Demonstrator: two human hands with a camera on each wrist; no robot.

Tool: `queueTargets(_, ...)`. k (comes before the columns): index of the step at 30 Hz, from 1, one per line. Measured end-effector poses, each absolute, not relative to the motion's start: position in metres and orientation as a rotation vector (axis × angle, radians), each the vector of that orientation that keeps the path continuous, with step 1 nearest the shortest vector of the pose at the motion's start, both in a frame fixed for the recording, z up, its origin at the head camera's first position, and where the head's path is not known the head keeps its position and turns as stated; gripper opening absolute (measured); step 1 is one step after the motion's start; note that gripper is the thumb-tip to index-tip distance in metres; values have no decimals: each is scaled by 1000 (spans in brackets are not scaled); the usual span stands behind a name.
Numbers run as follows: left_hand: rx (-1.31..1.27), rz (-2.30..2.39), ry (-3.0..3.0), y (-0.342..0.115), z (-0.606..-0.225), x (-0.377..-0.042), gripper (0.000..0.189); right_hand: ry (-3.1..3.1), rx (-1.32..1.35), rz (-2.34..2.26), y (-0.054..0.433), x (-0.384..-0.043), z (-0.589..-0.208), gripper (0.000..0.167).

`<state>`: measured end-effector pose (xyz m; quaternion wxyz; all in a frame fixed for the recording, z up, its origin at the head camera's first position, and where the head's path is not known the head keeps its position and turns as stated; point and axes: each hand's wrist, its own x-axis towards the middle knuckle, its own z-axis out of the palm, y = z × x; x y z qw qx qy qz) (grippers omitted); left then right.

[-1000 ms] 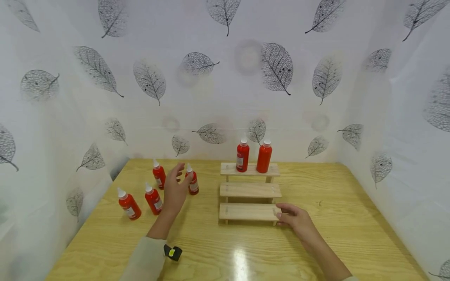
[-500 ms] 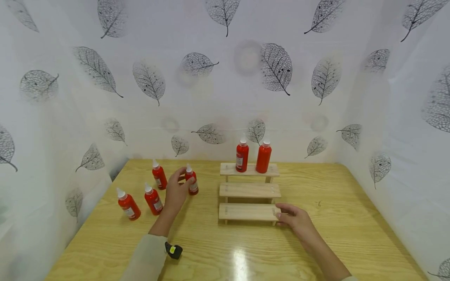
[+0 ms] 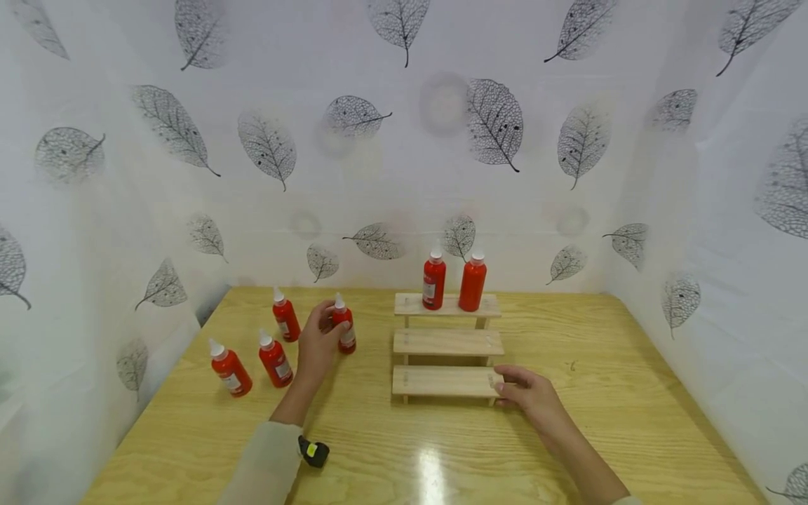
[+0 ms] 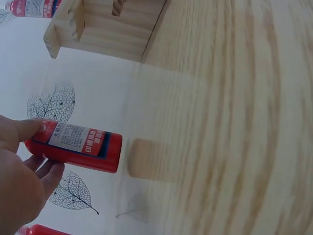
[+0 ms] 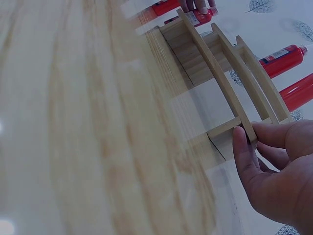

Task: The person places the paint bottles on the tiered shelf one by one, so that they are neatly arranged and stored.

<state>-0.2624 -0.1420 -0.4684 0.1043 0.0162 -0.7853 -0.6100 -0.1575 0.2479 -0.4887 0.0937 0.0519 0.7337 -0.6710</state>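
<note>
My left hand (image 3: 318, 344) grips a red squeeze bottle (image 4: 78, 142) with a white pointed nozzle and a printed label, thumb on one side and fingers on the other. The bottle stands upright, its base right at the tabletop. At the right, my right hand (image 3: 536, 398) pinches the right end of the lowest step of a three-step wooden stand (image 3: 442, 381); in the right wrist view its thumb and fingers (image 5: 243, 152) close around the corner of that board. Two red bottles, one (image 3: 433, 282) labelled and the other (image 3: 473, 284) showing plain red, stand on the top step.
Three more red squeeze bottles stand on the table left of my left hand: one at the back (image 3: 286, 319), one nearer (image 3: 275, 361) and one farthest left (image 3: 231, 370). A white leaf-patterned curtain (image 3: 404, 182) encloses the wooden table (image 3: 379, 449) at the back and sides.
My left hand's fingers and thumb have come in around the bottle and now grip it. The right hand has stayed on the stand's lowest step.
</note>
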Motion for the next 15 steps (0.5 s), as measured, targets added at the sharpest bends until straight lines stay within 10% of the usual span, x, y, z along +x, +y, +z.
queueTargets(15, -151, -1826, -2186, -123, -433, -245, 48, 2171, 159, -1992, 247, -158, -489, 54)
